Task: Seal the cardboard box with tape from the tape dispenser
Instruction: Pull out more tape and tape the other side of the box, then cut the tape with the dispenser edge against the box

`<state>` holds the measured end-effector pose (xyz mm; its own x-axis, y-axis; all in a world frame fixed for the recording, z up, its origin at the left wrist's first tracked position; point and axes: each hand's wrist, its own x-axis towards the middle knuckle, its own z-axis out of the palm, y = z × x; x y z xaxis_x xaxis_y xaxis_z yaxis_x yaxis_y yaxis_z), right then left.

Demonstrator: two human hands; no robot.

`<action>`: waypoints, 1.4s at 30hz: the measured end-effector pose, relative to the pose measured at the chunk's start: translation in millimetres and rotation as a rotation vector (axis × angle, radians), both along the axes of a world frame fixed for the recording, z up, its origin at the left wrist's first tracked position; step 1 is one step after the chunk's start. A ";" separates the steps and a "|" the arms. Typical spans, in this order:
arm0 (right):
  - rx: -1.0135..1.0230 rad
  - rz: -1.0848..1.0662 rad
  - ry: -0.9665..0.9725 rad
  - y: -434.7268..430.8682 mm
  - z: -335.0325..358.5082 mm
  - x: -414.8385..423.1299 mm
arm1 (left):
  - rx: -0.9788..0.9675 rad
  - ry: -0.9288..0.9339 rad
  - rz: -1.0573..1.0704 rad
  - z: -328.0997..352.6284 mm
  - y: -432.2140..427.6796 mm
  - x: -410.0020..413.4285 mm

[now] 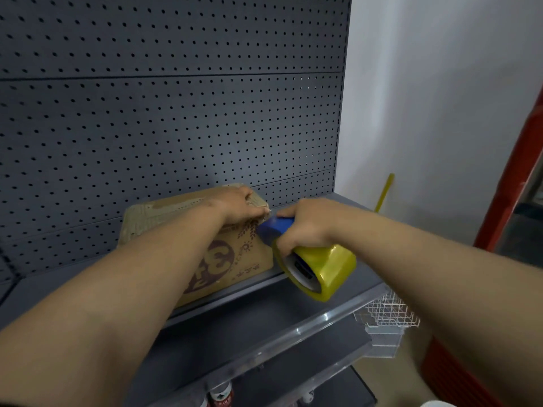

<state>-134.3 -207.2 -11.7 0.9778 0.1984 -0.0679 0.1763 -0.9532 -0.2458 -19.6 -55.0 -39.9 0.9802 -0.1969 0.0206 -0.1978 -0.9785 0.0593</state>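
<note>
A brown cardboard box [244, 254] with dark red print lies on the grey shelf [338, 277], its flaps closed. My left hand [238, 205] presses flat on the box's top right corner, fingers at the edge. My right hand [305, 227] grips the blue tape dispenser [274, 227], which carries a yellow tape roll [320, 270]. The dispenser's front touches the box's right end just below my left fingertips. A short bit of tape seems to lie at that corner.
A dark grey pegboard [176, 113] rises behind the box. A clear plastic rail [308, 333] edges the shelf front, with a white wire basket [388, 315] at its right end. A yellow stick [385, 192] leans on the white wall. A red post [508, 177] stands right. Bottles [220, 395] sit below.
</note>
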 end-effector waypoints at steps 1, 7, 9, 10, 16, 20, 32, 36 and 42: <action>-0.002 0.005 0.025 0.1 6.7 4.0 | 0.006 -0.009 0.000 0.2 -0.6 -0.4; -0.322 -0.018 0.278 0.4 -20.2 10.0 | 0.002 0.012 -0.011 1.8 3.4 0.7; -0.183 -0.042 0.190 -9.1 -38.9 4.4 | -0.002 0.013 -0.023 3.1 6.7 3.1; -0.144 -0.069 0.065 -16.5 -41.4 2.7 | 0.002 0.007 -0.029 2.5 7.0 2.7; 0.126 -0.259 -0.209 -51.3 -32.0 33.3 | 0.068 -0.029 -0.095 -1.9 7.6 4.5; 0.129 -0.271 -0.169 -54.0 -35.6 63.0 | 0.078 0.006 -0.116 -3.3 9.0 6.9; -0.100 -0.248 -0.214 -24.5 -85.6 191.5 | -0.014 0.036 -0.150 -3.3 16.3 12.7; -0.246 -0.141 -0.130 -17.5 -118.6 204.7 | 0.012 0.027 -0.138 -6.5 18.5 13.9; 0.383 -0.248 -0.217 -7.1 -83.0 197.4 | -0.344 0.162 -0.121 21.0 29.9 -6.2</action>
<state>63.1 -214.3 -94.7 0.9822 -0.0704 0.1742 0.0420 -0.8214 -0.5689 -25.8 -25.1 -18.9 0.9465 -0.3193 -0.0476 -0.2711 -0.8662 0.4198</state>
